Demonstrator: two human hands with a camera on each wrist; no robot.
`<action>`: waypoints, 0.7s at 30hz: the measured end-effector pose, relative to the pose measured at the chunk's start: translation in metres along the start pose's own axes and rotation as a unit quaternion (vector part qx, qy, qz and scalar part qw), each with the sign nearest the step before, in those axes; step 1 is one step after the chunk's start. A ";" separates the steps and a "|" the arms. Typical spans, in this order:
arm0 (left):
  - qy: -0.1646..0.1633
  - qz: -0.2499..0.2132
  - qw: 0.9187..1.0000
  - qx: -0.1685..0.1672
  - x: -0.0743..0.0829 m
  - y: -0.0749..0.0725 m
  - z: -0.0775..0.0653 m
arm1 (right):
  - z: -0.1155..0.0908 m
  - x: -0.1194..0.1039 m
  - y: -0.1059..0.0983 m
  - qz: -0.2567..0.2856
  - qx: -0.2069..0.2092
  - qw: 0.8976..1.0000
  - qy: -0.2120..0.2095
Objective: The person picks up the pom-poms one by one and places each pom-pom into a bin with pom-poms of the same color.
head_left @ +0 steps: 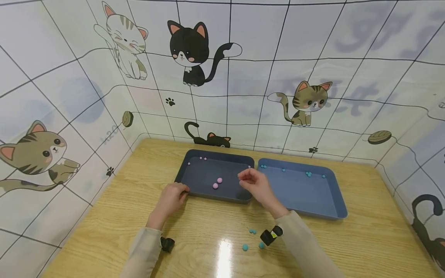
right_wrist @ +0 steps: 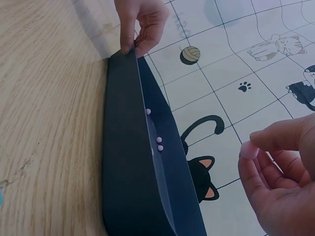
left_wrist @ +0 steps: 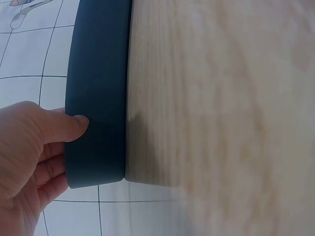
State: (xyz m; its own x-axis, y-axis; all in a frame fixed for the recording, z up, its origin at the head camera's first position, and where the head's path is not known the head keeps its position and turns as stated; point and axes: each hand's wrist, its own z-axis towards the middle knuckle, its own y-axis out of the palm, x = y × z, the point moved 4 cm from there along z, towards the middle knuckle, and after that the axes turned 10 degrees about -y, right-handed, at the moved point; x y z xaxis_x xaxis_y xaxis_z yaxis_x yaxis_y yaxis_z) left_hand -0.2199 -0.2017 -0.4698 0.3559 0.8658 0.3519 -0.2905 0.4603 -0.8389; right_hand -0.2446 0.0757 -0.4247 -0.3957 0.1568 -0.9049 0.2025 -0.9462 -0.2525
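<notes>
My left hand (head_left: 172, 197) grips the near left corner of a dark grey tray (head_left: 199, 175); in the left wrist view its thumb (left_wrist: 74, 127) lies on the outer wall and the fingers are behind the rim. Over the tray's right side, my right hand (head_left: 256, 186) pinches a pink ball (right_wrist: 249, 150) between thumb and fingertips, seen in the right wrist view. Inside the dark tray lie two larger pink balls (head_left: 215, 186) near the middle and several smaller pink balls (head_left: 201, 158) toward the far edge.
A blue tray (head_left: 295, 193) stands right beside the dark one, with several small teal balls (head_left: 308, 174) along its far side. More teal balls (head_left: 245, 247), large and small, lie on the wooden table (head_left: 201, 235) near my right wrist. Cat-printed sheeting (head_left: 253, 85) walls the table.
</notes>
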 end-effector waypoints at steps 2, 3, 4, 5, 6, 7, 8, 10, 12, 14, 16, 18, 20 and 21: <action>0.001 -0.001 1.000 0.001 0.000 0.000 0.000 | 0.003 -0.005 0.000 0.003 0.002 1.000 -0.002; 0.002 -0.002 1.000 0.001 0.000 0.000 0.000 | 0.004 -0.006 0.001 0.005 0.004 1.000 -0.006; 0.002 -0.003 1.000 0.001 0.000 0.000 0.000 | 0.006 -0.006 0.001 0.007 0.006 1.000 -0.008; 0.002 -0.003 1.000 0.001 0.000 0.000 0.000 | 0.008 -0.007 0.001 0.007 0.007 1.000 -0.008; 0.001 -0.002 1.000 0.000 0.000 0.000 0.000 | 0.010 -0.007 0.002 0.004 0.009 1.000 -0.006; 0.001 -0.002 1.000 0.000 0.000 0.000 0.000 | 0.012 -0.003 0.002 0.004 0.012 1.000 -0.008; 0.001 -0.001 1.000 0.000 0.000 0.001 0.001 | 0.014 0.002 0.002 0.005 0.015 1.000 -0.008; 0.000 -0.001 1.000 0.000 0.000 0.001 0.001 | 0.016 0.001 0.003 0.004 0.018 1.000 -0.005; 0.000 -0.002 1.000 0.000 0.000 0.000 0.001 | 0.018 0.001 0.003 0.004 0.022 1.000 -0.002; 0.002 -0.002 1.000 0.001 0.000 0.000 0.001 | 0.019 0.002 0.003 0.004 0.025 1.000 0.001; 0.003 -0.002 1.000 0.002 0.000 0.000 0.001 | 0.021 0.003 0.004 0.003 0.028 1.000 0.004; 0.005 -0.003 1.000 0.003 0.000 0.000 0.002 | 0.022 0.005 0.004 0.003 0.032 0.999 0.007; 0.005 -0.004 1.000 0.002 0.000 0.000 0.002 | 0.024 0.006 0.004 0.002 0.035 0.999 0.013; 0.005 -0.004 1.000 0.002 0.000 0.000 0.002 | 0.024 0.007 0.004 0.003 0.037 0.999 0.016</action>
State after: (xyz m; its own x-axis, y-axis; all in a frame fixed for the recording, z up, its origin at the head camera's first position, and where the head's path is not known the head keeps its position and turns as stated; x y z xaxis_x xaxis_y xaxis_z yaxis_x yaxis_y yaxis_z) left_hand -0.2214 -0.2016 -0.4688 0.3672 0.8597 0.3550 -0.2905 0.4685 -0.8343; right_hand -0.2685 0.0660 -0.4237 -0.3655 0.1594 -0.9171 0.1377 -0.9651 -0.2226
